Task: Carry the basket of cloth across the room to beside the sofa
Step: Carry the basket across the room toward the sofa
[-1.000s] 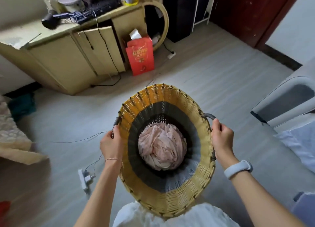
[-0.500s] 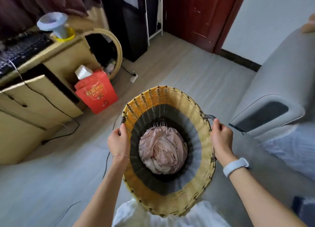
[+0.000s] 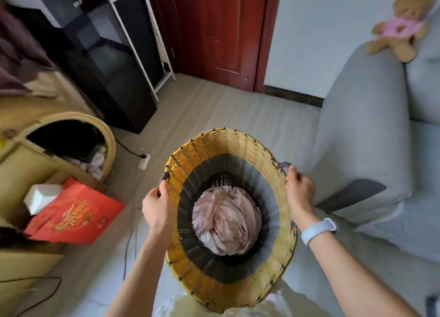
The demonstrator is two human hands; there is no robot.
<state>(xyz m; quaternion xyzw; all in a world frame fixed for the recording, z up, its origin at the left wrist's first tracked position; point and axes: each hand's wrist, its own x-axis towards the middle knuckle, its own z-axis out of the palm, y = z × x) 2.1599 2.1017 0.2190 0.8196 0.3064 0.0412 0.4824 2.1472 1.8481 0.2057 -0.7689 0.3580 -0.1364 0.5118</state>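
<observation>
A round woven basket (image 3: 228,145), yellow at the rim and dark grey lower down, hangs in front of me above the floor. Crumpled pale pink cloth (image 3: 226,218) lies at its bottom. My left hand (image 3: 158,203) is closed around the dark handle on the basket's left side. My right hand (image 3: 300,191) grips the grey handle on the right side; a pale blue band sits on that wrist. The grey sofa (image 3: 364,135) stands just to the right of the basket, its armrest end facing me.
A red gift bag (image 3: 76,214) leans against a yellow cabinet (image 3: 21,164) at the left. A white power strip (image 3: 144,160) and cables lie on the floor. A black appliance (image 3: 107,62) and a red door (image 3: 214,31) stand ahead. A teddy bear (image 3: 400,28) sits on the sofa.
The view has swung to the right: the cabinet and red bag slid to the left edge, and the sofa and door came into fuller view. Both hands keep the same grip on the basket.
</observation>
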